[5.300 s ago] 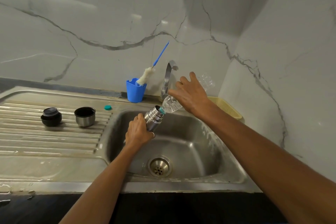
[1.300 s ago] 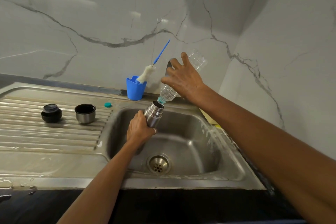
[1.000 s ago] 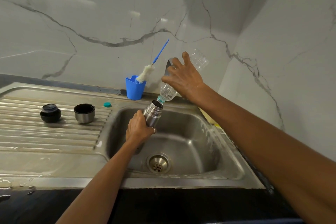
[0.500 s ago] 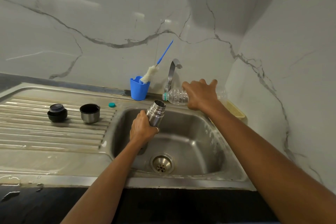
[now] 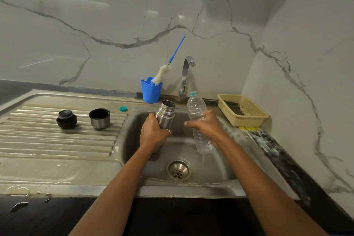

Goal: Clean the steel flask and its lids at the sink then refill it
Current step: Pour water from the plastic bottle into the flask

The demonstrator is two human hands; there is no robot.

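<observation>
Here, the left hand is gripping the flask around its body, holding it upright and open-mouthed over the sink. The right hand is clasping a clear bottle at its middle, holding it neck-up just beside the flask, apart from it. On the drainboard the black lid and steel cup lid are sitting side by side, with a teal cap lying nearer the sink. A brush is standing in a blue cup beside the tap. A basket is sitting right of the sink.
</observation>
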